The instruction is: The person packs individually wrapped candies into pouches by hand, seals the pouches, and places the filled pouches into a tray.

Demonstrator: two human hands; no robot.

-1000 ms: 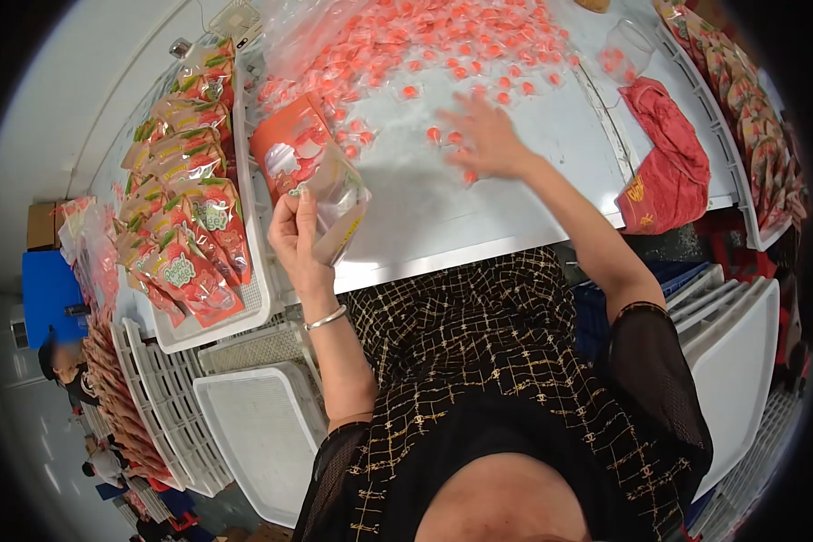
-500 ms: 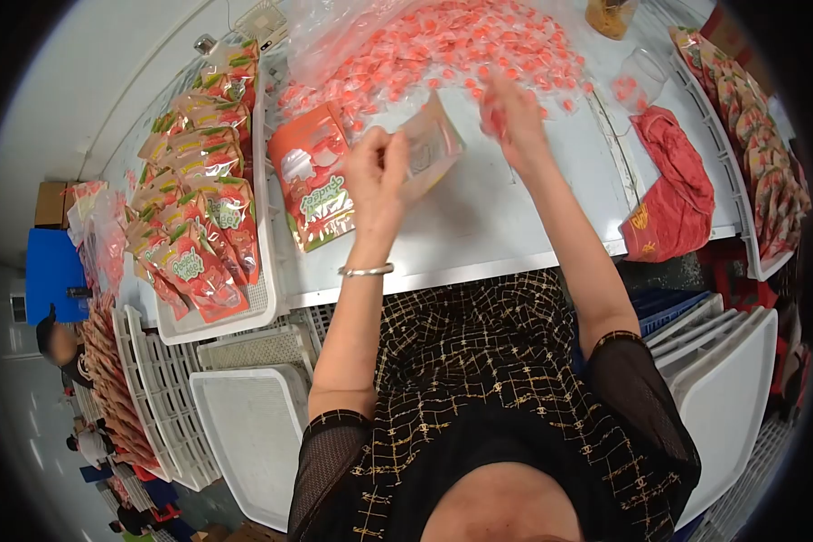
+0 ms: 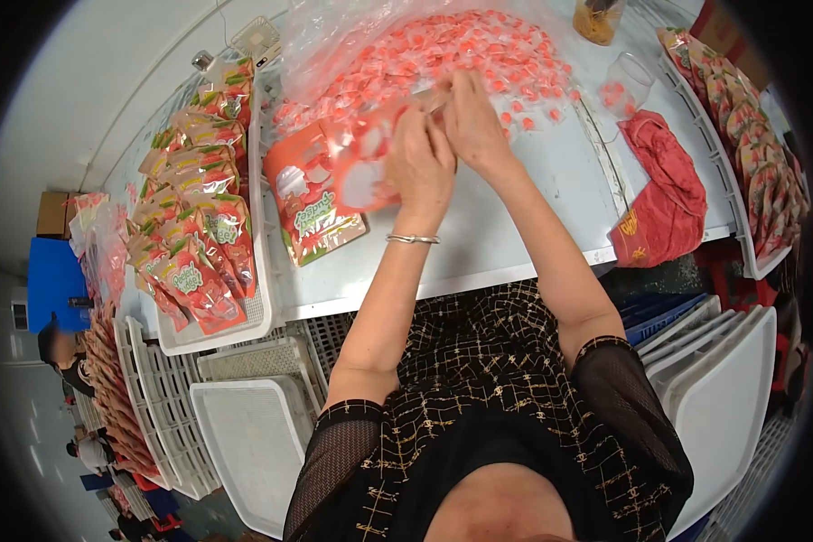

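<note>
Head view: left hand [image 3: 420, 161] curls closed on a blurred pouch [image 3: 361, 172], seemingly to steady it. Right hand [image 3: 474, 122] bunches its fingers at the pouch's far end; whether gripping, I cannot tell. Flat packet [image 3: 300, 194] lies near the table's [image 3: 574, 185] left edge, wrapped sweets [image 3: 479, 50] toward its far edge, presumably for easy reach. White tray [image 3: 217, 339] carries overlapping packs [image 3: 199, 289], likely saving space.

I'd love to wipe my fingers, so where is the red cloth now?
In the head view, the red cloth lies at the right of the table, by its front edge, below the clear cup and beside the white tray.
</note>
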